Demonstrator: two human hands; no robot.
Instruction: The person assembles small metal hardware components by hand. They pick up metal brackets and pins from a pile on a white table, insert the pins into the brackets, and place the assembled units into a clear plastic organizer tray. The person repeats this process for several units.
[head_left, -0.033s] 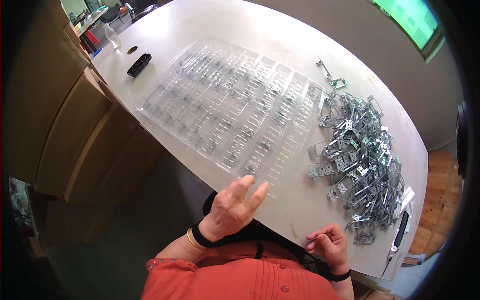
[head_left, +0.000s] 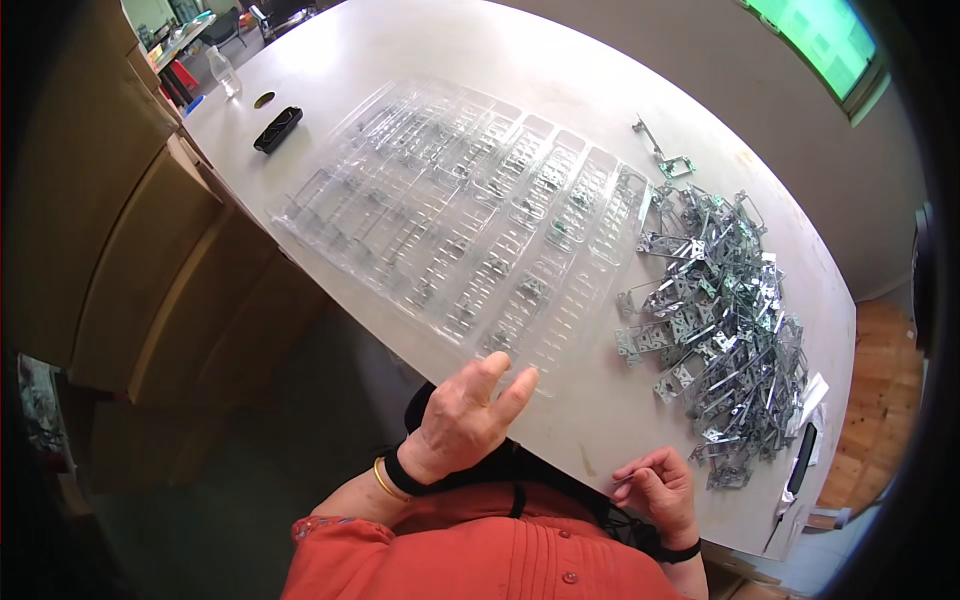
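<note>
On the table (head_left: 600, 80) I saw a tray (head_left: 562, 335) lying left of a bracket heap (head_left: 725, 330), one loose bracket (head_left: 659, 155) behind that heap, and a bottle (head_left: 224, 75) at the far left.

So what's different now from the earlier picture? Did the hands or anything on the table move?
Nothing visibly moved, and nothing was taken up or let go; only glints on the clear plastic compartment tray look slightly different. The left hand, right hand and heap of silver metal brackets stayed put.
</note>
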